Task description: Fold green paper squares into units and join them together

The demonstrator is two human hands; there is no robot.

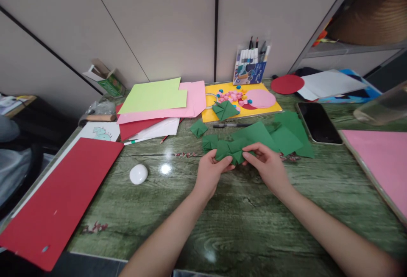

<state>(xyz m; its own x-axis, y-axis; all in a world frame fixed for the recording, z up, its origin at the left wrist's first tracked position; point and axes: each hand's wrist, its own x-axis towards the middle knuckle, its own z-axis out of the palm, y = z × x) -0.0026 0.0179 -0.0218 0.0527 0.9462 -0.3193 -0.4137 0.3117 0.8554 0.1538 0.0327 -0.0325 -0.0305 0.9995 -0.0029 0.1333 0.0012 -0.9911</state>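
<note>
A folded piece of green paper (233,150) is held between both hands above the table. My left hand (210,172) pinches its left side, thumb on top. At its right edge, my right hand (266,164) grips it between thumb and fingers. Just behind lie a small folded green piece (210,142) and another one (199,128) farther left. A larger folded green piece (225,110) rests on the front of the yellow sheet (211,115). Flat green sheets (286,139) overlap to the right of my hands.
Round the work lie a phone (319,122), a black pen (232,126), a white round object (138,174), a long red sheet (63,196) and stacked coloured papers (155,96). A marker box (249,71) stands at the back; a clear cup (378,107) is at right.
</note>
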